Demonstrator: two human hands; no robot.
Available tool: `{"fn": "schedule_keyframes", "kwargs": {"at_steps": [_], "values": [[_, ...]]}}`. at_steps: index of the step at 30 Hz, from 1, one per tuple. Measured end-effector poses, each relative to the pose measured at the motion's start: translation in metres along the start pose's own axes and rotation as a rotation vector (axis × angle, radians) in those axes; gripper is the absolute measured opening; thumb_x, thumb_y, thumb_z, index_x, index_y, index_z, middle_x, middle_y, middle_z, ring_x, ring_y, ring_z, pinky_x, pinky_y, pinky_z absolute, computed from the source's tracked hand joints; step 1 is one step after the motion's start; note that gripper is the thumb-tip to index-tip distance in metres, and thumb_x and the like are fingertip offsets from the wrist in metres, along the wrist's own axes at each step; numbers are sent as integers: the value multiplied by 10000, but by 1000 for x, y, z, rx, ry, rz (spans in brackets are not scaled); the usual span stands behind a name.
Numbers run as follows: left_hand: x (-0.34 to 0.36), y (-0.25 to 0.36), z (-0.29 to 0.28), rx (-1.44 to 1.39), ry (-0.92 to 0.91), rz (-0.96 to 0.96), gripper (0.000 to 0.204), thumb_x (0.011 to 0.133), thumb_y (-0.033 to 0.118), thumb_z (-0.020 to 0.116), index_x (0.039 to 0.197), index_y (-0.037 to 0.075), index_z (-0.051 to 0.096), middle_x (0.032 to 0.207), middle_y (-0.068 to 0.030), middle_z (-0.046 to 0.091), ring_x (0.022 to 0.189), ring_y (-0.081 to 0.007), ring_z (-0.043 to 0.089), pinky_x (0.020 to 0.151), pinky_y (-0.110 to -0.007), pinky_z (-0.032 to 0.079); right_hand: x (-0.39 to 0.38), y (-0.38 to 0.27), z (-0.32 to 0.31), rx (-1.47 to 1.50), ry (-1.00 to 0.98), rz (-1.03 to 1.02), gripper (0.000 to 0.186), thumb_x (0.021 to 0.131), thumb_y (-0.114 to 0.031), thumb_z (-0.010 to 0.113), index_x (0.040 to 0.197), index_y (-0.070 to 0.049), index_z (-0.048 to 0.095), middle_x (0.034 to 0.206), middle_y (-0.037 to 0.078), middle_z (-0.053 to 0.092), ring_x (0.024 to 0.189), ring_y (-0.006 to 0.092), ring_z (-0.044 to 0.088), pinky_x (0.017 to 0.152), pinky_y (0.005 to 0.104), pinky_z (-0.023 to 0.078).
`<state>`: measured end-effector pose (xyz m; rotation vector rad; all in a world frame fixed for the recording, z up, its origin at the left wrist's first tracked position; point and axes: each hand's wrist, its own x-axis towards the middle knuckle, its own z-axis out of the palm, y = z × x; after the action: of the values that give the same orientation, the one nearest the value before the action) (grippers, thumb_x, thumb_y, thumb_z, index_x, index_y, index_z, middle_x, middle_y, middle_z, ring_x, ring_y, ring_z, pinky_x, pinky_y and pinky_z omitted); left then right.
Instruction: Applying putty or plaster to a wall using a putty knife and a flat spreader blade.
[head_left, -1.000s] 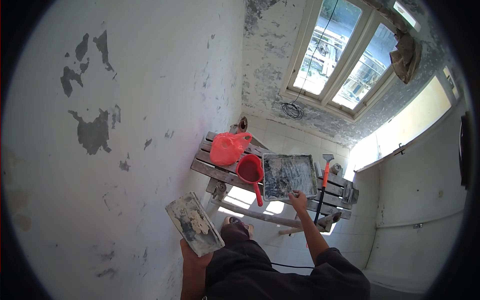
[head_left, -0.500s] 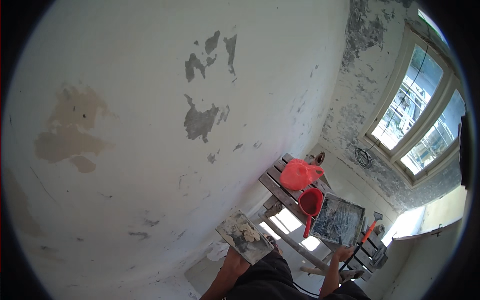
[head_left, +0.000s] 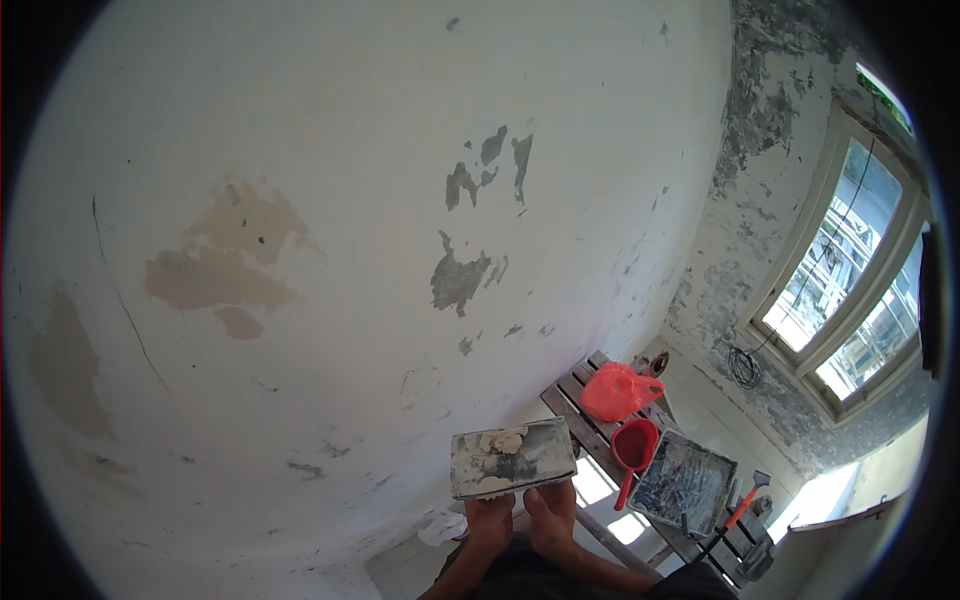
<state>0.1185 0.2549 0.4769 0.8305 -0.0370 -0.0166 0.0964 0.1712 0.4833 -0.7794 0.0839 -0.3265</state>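
Note:
Low in front of me is a flat rectangular plaster hawk (head_left: pixel 530 468), grey and smeared, with beige filler heaped on its left part. My left hand (head_left: pixel 487 525) is closed on it from below, at its near edge. Close beside it, my right hand (head_left: pixel 551 522) is closed at the same near edge with its thumb up against the board. The board hides most of the right fingers, so what they grip cannot be made out. The wall (head_left: pixel 360 350) ahead bears bare grey patches and smoothed beige patches.
To the right stands a slatted wooden bench (head_left: pixel 572 408). On it lie a red plastic bag (head_left: pixel 615 393), a red dipper (head_left: pixel 634 440), a paint-stained tray (head_left: pixel 700 446) and a scraper with an orange-and-black handle (head_left: pixel 738 515). A coiled cable (head_left: pixel 744 368) hangs below the window (head_left: pixel 835 260).
My right hand has left the tray and come over to the hawk beside my left hand. The hawk has turned nearly level across my view, and the view has swung left.

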Motion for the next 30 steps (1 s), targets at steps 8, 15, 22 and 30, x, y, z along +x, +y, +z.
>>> {"fn": "schedule_keyframes", "kwargs": {"at_steps": [8,15,22,30], "values": [[4,19,7,564,39,156,516,800,-104,624,1288,3,494,1185,-63,597,1101,-174,563,948,-318,452,27,-14,29,319,11,244,423,864,40,625,1263,7,488,1225,111,594,1131,216,586,975,350,457],[33,71,34,865,-119,230,682,784,8,697,1355,67,328,1401,-150,361,1223,-238,441,1042,-392,364,90,-38,43,509,-85,92,364,917,-39,519,1279,-10,485,1234,117,597,1128,233,594,949,379,482],[1,78,-55,1129,141,40,219,929,103,608,1138,43,585,1079,-74,644,876,-167,621,793,-284,472,207,-93,69,417,-125,-222,441,954,-69,429,1389,0,398,1301,127,557,1178,238,571,1011,372,458],[-23,111,-51,845,244,145,371,969,306,531,782,-3,612,858,-110,658,789,-186,592,723,-332,450,342,-148,110,-187,-73,-686,205,1023,-132,442,1135,2,548,908,11,581,802,70,522,718,228,443]]}}
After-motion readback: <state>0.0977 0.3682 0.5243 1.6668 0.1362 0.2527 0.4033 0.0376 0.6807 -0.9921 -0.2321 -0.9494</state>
